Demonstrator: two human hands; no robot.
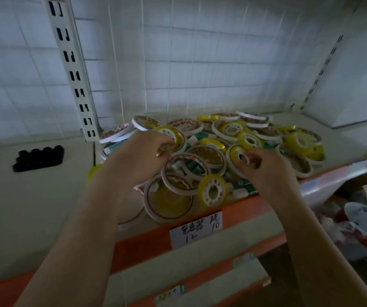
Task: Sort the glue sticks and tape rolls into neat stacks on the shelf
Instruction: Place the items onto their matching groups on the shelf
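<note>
A jumbled heap of tape rolls (213, 151) covers the shelf (45, 196): thin white rolls with red-patterned faces and yellow rolls with white spoked cores. Green-and-white glue sticks (202, 136) lie buried among them. My left hand (138, 156) reaches in from the left, its fingers pinching a yellow tape roll (170, 135) at the pile's left side. My right hand (264, 165) curls its fingers round another yellow roll with a white core (236, 152) in the middle of the heap. Another yellow roll (213, 189) leans at the front edge.
A block of black caps (39, 158) stands on the shelf at the left. A slotted upright post (74, 69) rises behind the pile. The orange shelf lip carries a handwritten price label (197, 229). Packaged goods (359, 227) sit lower right, and lower shelves lie beneath.
</note>
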